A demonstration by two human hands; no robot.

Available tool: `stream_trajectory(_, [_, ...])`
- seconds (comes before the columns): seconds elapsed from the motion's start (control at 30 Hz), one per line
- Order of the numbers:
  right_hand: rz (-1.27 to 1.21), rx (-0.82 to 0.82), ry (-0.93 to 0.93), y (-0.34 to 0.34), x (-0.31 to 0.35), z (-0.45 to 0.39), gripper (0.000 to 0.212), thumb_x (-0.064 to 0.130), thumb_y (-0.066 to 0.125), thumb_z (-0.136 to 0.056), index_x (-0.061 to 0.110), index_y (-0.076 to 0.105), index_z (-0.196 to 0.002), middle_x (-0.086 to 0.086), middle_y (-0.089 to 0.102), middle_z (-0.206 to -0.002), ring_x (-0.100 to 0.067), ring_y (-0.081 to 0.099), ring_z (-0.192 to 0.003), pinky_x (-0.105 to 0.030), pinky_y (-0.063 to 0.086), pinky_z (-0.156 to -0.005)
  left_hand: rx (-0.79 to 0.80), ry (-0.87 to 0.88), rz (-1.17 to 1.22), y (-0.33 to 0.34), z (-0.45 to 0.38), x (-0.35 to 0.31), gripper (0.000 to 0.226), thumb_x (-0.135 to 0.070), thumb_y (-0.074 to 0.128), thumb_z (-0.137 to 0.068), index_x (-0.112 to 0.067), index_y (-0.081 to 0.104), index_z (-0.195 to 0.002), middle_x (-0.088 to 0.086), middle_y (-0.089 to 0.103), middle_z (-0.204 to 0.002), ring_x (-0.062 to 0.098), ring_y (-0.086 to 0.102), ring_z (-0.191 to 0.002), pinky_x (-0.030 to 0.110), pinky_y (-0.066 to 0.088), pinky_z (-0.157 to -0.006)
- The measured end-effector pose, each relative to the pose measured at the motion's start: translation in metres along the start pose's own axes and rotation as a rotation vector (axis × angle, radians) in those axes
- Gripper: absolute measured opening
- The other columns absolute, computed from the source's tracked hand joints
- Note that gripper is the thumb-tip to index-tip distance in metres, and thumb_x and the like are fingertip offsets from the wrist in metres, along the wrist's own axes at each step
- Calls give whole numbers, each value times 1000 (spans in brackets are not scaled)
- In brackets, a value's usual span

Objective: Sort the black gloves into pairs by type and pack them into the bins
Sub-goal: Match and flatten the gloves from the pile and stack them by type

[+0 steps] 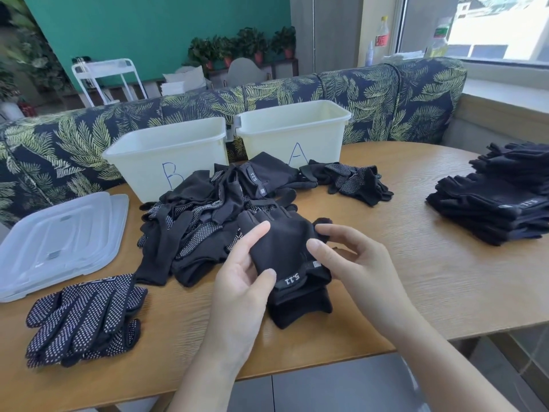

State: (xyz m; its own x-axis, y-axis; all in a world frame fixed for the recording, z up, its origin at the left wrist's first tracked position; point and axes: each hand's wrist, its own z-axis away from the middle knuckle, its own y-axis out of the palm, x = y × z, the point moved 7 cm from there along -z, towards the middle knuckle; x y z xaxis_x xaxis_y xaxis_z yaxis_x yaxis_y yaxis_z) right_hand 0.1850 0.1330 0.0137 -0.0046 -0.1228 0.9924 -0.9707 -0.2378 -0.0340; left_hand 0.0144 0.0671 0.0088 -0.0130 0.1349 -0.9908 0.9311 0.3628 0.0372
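Observation:
I hold a plain black glove with a "5.11" wrist band above the table's near edge. My left hand grips its cuff from the left and my right hand pinches its right side. A loose heap of black gloves lies just behind it, some with white dots. A stack of dotted gloves sits at the near left. Plain gloves form a stack at the far right. Two cream bins stand at the back, bin B and bin A.
Clear plastic lids lie on the left of the wooden table. A few dotted gloves lie in front of bin A. A leaf-patterned sofa back runs behind the bins.

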Motion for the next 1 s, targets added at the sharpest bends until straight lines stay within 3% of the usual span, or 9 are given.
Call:
stream_trajectory(0.1, [91,-5,32,-2,-4,-1,33,34,81,-83,34,68,-113,5,78,-77,-8,73,-78,-35,56,-87,-47,3,-128,-3,-1,3,67,17,51,-93,-32,57,-139,-9,65,-137,9,58,-131,42,43,-114])
stream_trajectory(0.27, [269,-25,36,-10,-9,-6,39,38,83,-78,38,68,-114,6,77,-79,-2,70,-74,-22,50,-77,-121,7,-286,-5,-1,5,62,3,61,-91,-39,59,-136,-23,63,-133,-7,54,-127,34,47,-111])
stream_trajectory(0.5, [423,-15,3,-12,-9,-5,41,44,82,-78,41,69,-116,11,73,-78,8,63,-81,-3,41,-67,-142,-14,-463,-11,4,0,65,-6,68,-85,-40,57,-139,-23,65,-126,-7,56,-120,29,49,-106])
stream_trajectory(0.57, [504,-1,-16,-10,-10,-5,42,46,80,-80,36,69,-120,11,70,-80,8,60,-81,-2,40,-68,-128,-13,-568,-11,6,0,64,-11,70,-84,-38,57,-140,-21,64,-127,-5,56,-119,22,46,-104])
stream_trajectory(0.67, [666,43,-66,-6,-14,-3,47,56,72,-84,33,67,-125,23,54,-99,6,53,-90,-3,36,-73,-88,23,-790,-10,5,2,54,-19,71,-87,-31,59,-138,-15,51,-146,9,51,-128,27,41,-110])
stream_trajectory(0.73, [711,69,-58,-5,-18,-3,50,62,66,-85,35,65,-126,25,46,-105,-1,49,-102,-11,35,-82,-77,11,-896,-11,4,4,48,-27,67,-91,-31,60,-138,-13,42,-154,14,42,-135,18,28,-111])
stream_trajectory(0.83, [781,79,-61,-5,-21,-3,53,66,59,-84,36,64,-128,18,43,-115,-7,39,-116,-20,33,-91,-74,47,-959,-10,4,5,43,-29,62,-96,-30,59,-139,-12,38,-157,12,28,-139,5,11,-96])
stream_trajectory(0.93, [818,82,-73,-6,-22,-2,54,68,57,-85,37,63,-129,14,42,-122,-6,32,-119,-21,31,-92,-53,237,-925,-4,5,-4,37,-25,65,-95,-31,66,-132,-14,47,-150,3,27,-136,-4,6,-100])
stream_trajectory(1.0, [826,95,-89,-6,-22,-1,56,69,55,-85,37,63,-130,14,43,-122,-6,32,-119,-20,30,-92,22,333,-886,2,6,-6,35,-29,65,-96,-34,68,-130,-17,52,-145,-4,28,-137,-1,9,-106])
